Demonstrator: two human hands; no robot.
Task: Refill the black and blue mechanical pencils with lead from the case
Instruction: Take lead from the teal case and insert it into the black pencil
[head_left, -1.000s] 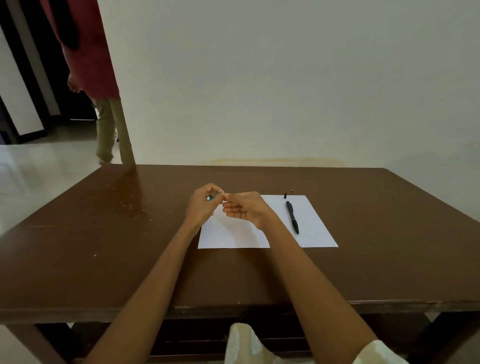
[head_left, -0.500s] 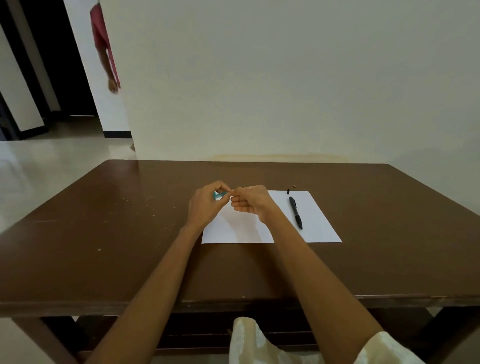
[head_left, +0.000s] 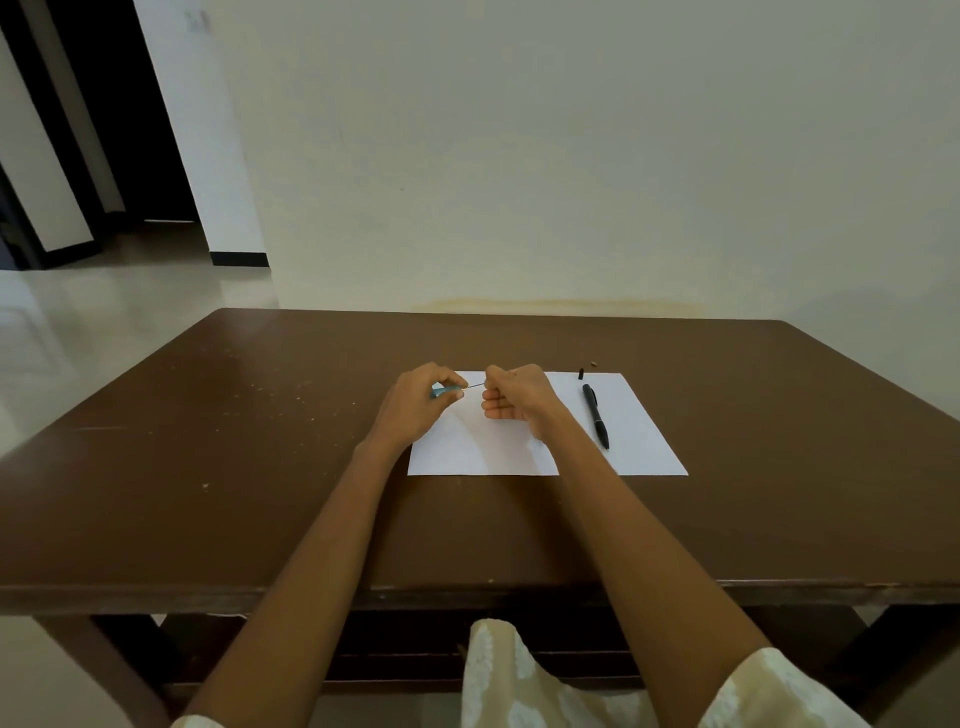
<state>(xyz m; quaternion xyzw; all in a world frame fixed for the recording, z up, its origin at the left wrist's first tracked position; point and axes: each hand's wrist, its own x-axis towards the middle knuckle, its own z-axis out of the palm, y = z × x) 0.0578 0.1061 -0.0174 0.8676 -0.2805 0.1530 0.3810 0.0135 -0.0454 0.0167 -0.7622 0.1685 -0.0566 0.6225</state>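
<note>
Teal-blue plastic, pencil or lead case I cannot tell, sits gripped in the left hand (head_left: 421, 402) at frame centre while the right hand (head_left: 514, 397) pinches a thin lead (head_left: 475, 385) between them, apparently mid-transfer, needing steady alignment next; the black pencil (head_left: 596, 415) lies on paper (head_left: 639, 441) to the right.

Brown table (head_left: 260, 467), white paper (head_left: 644, 441), black pencil (head_left: 596, 415) — teal-blue item (head_left: 439, 391), cream patterned sleeve (head_left: 779, 691).

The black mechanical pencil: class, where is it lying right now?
In the head view the black mechanical pencil lies on the right part of the white paper, to the right of the right hand, with a small black cap just beyond its far end.
</note>
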